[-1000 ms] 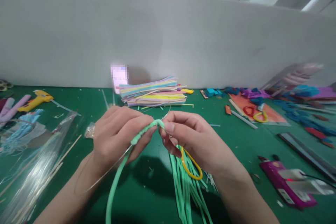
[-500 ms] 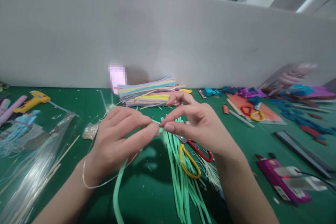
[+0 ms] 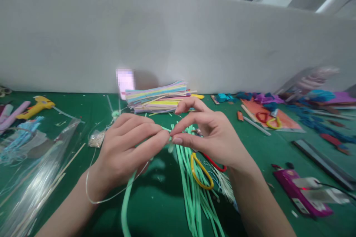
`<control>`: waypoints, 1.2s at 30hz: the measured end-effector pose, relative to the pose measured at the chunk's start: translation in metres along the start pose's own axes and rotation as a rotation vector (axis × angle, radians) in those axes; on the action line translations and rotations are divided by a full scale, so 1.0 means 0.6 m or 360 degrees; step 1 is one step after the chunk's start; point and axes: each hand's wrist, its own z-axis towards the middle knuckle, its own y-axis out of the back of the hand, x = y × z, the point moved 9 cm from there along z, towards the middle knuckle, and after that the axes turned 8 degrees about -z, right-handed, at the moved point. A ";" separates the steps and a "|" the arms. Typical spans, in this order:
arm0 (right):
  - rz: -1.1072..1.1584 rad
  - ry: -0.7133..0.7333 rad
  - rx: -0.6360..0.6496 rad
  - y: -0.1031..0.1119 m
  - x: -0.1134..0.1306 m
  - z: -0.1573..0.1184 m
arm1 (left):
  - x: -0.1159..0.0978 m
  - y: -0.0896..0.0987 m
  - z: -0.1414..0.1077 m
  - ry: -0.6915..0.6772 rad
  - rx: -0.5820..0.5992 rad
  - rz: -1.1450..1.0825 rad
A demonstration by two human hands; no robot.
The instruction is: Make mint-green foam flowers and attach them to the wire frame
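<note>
My left hand [image 3: 126, 152] is closed, thumb and fingers pressed together around a mint-green fuzzy strip [image 3: 127, 203] that hangs down below the palm. A thin pale thread [image 3: 102, 202] loops over the left wrist and runs back under the hand. Touching the left fingertips, my right hand [image 3: 211, 133] pinches with thumb and index finger at a small spot by the green piece; what lies in the pinch is too small to make out. Its other fingers are lifted and curled. Below the right hand lies a bunch of mint-green strips [image 3: 194, 192], with yellow-and-red-handled scissors [image 3: 202, 177] on it.
Pastel strips [image 3: 155, 94] lie in a bundle at the back wall beside a phone [image 3: 126, 83]. A yellow glue gun [image 3: 37, 107] and clear plastic sleeves [image 3: 41, 181] lie left. At right are a purple power strip [image 3: 302, 192], an orange sheet [image 3: 289, 122] and a dark bar [image 3: 322, 163].
My hands stay together in nearly the same place. The right thumb and index finger have closed in slightly at the left fingertips, and the thread loop at the left wrist sags a little lower.
</note>
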 end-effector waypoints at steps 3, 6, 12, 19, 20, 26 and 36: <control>-0.0161 0.0121 -0.0070 0.002 0.015 -0.002 | 0.000 -0.001 -0.001 0.0018 0.0009 -0.0047; -0.0379 0.0312 -0.0200 0.007 0.036 -0.007 | 0.003 0.002 0.002 0.0085 -0.0010 -0.0109; -0.0602 0.0653 -0.0407 0.004 0.071 -0.021 | 0.002 0.010 0.012 0.0128 -0.0043 -0.0207; -0.0730 0.0709 -0.0487 -0.007 0.085 -0.026 | 0.016 0.013 0.010 0.0282 -0.0023 -0.0260; -0.0727 0.0703 -0.0470 -0.009 0.085 -0.026 | 0.017 0.012 0.009 0.0286 -0.0017 -0.0270; -0.0644 0.0590 -0.0299 -0.020 0.065 -0.016 | 0.023 0.001 0.004 0.0347 0.0019 -0.0293; -0.0748 0.0684 -0.0408 -0.011 0.082 -0.027 | 0.076 -0.014 -0.016 0.0645 0.0128 -0.0151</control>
